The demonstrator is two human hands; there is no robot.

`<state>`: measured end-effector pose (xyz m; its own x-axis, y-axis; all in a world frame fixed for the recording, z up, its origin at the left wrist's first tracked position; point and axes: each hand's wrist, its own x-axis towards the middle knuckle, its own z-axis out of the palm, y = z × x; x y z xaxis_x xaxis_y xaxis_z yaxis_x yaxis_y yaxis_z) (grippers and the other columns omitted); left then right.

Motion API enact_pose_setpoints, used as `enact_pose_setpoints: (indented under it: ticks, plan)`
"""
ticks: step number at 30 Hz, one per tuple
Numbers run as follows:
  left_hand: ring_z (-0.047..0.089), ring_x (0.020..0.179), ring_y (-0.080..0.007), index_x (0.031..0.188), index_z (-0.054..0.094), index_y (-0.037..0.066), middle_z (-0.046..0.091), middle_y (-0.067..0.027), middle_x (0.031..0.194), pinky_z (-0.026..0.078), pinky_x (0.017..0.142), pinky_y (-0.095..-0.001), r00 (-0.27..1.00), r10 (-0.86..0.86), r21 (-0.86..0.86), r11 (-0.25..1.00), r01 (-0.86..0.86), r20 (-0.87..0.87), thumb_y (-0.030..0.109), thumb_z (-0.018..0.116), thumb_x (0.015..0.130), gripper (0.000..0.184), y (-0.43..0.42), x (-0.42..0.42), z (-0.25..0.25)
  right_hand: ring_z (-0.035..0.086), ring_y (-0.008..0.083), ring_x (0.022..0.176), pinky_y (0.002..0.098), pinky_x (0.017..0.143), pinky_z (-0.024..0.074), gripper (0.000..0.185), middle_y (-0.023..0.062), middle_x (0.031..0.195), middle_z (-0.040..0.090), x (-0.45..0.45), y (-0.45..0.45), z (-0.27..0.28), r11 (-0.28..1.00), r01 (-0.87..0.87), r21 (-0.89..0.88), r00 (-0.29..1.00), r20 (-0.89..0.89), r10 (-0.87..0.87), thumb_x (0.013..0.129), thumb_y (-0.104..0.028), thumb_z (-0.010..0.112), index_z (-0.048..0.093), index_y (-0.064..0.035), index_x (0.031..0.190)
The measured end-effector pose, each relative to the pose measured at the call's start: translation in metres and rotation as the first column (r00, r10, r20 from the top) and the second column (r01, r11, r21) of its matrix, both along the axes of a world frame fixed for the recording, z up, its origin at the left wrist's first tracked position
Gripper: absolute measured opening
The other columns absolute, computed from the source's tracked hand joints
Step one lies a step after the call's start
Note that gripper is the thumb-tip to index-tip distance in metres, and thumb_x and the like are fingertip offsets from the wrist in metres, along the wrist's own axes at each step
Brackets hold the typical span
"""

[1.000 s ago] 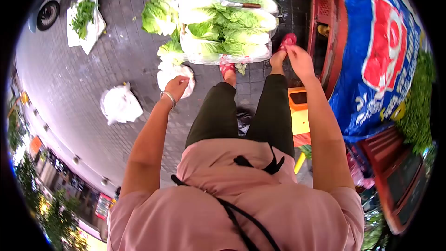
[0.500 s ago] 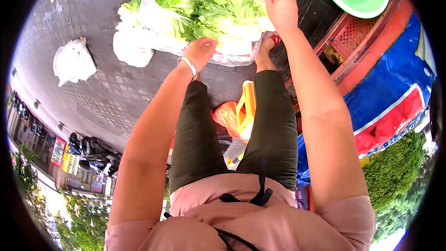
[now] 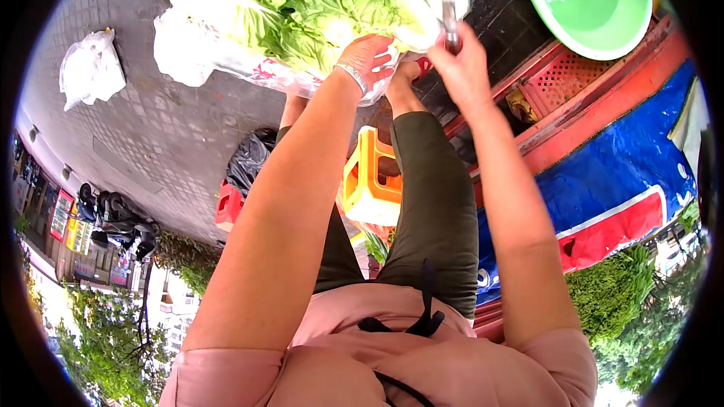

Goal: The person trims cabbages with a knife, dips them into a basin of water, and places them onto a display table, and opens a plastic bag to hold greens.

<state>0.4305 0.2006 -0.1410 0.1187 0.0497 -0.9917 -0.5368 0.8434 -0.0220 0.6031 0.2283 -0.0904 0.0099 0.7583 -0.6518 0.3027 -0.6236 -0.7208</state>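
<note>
Single cam, worn on the person's head, wide & fisheye w/ dark rounded edges. Faces fwd & steeply down: pink shirt (image 3: 332, 365) v. close at btm ctr, L hand (image 3: 363, 62) & R hand (image 3: 464, 68) farther off, nr top, w/ leafy greens (image 3: 324, 11) cut by top edge. Paving (image 3: 162, 124) bends away at pic's L; green basin (image 3: 599, 4) cropped top R.

pink short-sleeved top (image 3: 332, 365) — black cord (image 3: 427, 324) (knotted) | dark olive trousers (image 3: 436, 211) | left-wrist bangle (image 3: 351, 78) — silvery
</note>
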Motion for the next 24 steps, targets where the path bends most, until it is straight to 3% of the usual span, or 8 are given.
enact_pose_setpoints:
  ticks: [2, 5, 8, 12, 13, 18, 21, 24]
  plan:
    - [0.045, 0.12, -0.0293, 0.12, 0.049, 0.005, 0.049, -0.0133, 0.127, 0.043, 0.096, -0.046, 0.999, 0.031, 0.0, 1.0, -0.031, 0.006, 0.021, 0.077, 0.074, 0.056, -0.002, 0.008, -0.005, 0.057, 0.0156, 0.069, 0.0306, 0.067, 0.0477, 0.03, 0.008, 0.078, 0.06, 0.0, -0.035, -0.017, 0.984, 0.093, -0.151, 0.994, 0.074, -0.082, 0.073, -0.006, 0.065, 0.062, -0.0009, 0.103]
    - [0.044, 0.12, -0.0287, 0.118, 0.051, 0.006, 0.048, -0.0122, 0.127, 0.042, 0.096, -0.0465, 0.998, 0.045, 0.01, 0.999, -0.046, 0.051, 0.02, 0.077, 0.073, 0.054, -0.004, 0.016, -0.013, 0.06, 0.0209, 0.077, 0.0316, 0.071, 0.0492, 0.033, 0.0118, 0.092, 0.061, 0.002, -0.049, -0.045, 0.974, -0.078, 0.211, 0.946, 0.325, 0.005, 0.073, -0.002, 0.064, 0.063, -0.0008, 0.106]
    - [0.043, 0.119, -0.0276, 0.117, 0.052, 0.007, 0.046, -0.0106, 0.129, 0.041, 0.096, -0.047, 0.997, 0.055, 0.037, 0.998, -0.058, 0.061, 0.019, 0.078, 0.072, 0.053, -0.005, 0.023, -0.022, 0.061, 0.0262, 0.083, 0.0342, 0.073, 0.0496, 0.036, 0.0153, 0.104, 0.06, 0.002, -0.037, -0.065, 0.926, -0.147, 0.347, 0.927, 0.376, 0.006, 0.072, -0.002, 0.063, 0.062, -0.0008, 0.108]
    - [0.041, 0.12, -0.028, 0.126, 0.044, 0.006, 0.042, -0.0114, 0.132, 0.039, 0.097, -0.0478, 0.993, 0.104, 0.069, 0.992, -0.108, 0.053, 0.023, 0.081, 0.07, 0.07, -0.009, 0.028, -0.028, 0.054, 0.0117, 0.068, 0.0261, 0.065, 0.0465, 0.035, 0.0033, 0.083, 0.06, 0.001, -0.022, -0.066, 0.974, 0.148, -0.171, 0.989, 0.011, -0.149, 0.074, 0.0, 0.058, 0.062, -0.0005, 0.108]
    - [0.04, 0.121, -0.029, 0.13, 0.038, 0.005, 0.041, -0.0126, 0.133, 0.038, 0.098, -0.0479, 0.996, 0.085, 0.078, 0.993, -0.088, 0.034, 0.026, 0.082, 0.069, 0.078, -0.006, 0.027, -0.021, 0.049, 0.0065, 0.066, 0.0223, 0.064, 0.0442, 0.038, -0.0018, 0.078, 0.057, -0.001, -0.021, -0.062, 0.966, 0.212, -0.151, 0.976, -0.027, -0.218, 0.075, 0.0, 0.057, 0.062, 0.0003, 0.112]
    - [0.039, 0.124, -0.0338, 0.14, 0.012, 0.001, 0.037, -0.018, 0.137, 0.036, 0.1, -0.0478, 0.998, -0.049, 0.166, 0.985, 0.055, -0.038, 0.039, 0.086, 0.065, 0.112, 0.003, 0.017, 0.015, 0.051, 0.0062, 0.069, 0.0218, 0.064, 0.044, 0.044, -0.0013, 0.083, 0.059, 0.013, -0.025, -0.044, 0.955, 0.112, -0.276, 0.985, -0.099, -0.144, 0.076, -0.002, 0.058, 0.059, 0.0021, 0.12]
    - [0.042, 0.123, -0.0323, 0.136, 0.018, -0.002, 0.04, -0.0198, 0.134, 0.039, 0.098, -0.0473, 0.988, -0.077, 0.187, 0.977, 0.101, -0.133, 0.043, 0.086, 0.062, 0.111, -0.003, 0.008, 0.025, 0.052, 0.0069, 0.07, 0.0208, 0.067, 0.0442, 0.038, -0.0002, 0.083, 0.06, 0.002, -0.033, -0.022, 0.959, 0.082, -0.27, 0.985, -0.127, -0.12, 0.078, -0.002, 0.057, 0.061, 0.0028, 0.115]
    - [0.051, 0.115, -0.0303, 0.132, 0.019, -0.006, 0.045, -0.0209, 0.128, 0.046, 0.092, -0.0435, 0.97, -0.088, 0.237, 0.961, 0.143, -0.227, 0.042, 0.088, 0.06, 0.111, -0.018, -0.009, 0.016, 0.057, 0.0141, 0.076, 0.0259, 0.072, 0.0463, 0.033, 0.0082, 0.089, 0.059, -0.019, -0.047, 0.002, 0.987, -0.013, -0.158, 0.996, -0.095, -0.002, 0.075, -0.003, 0.059, 0.066, 0.0006, 0.108]
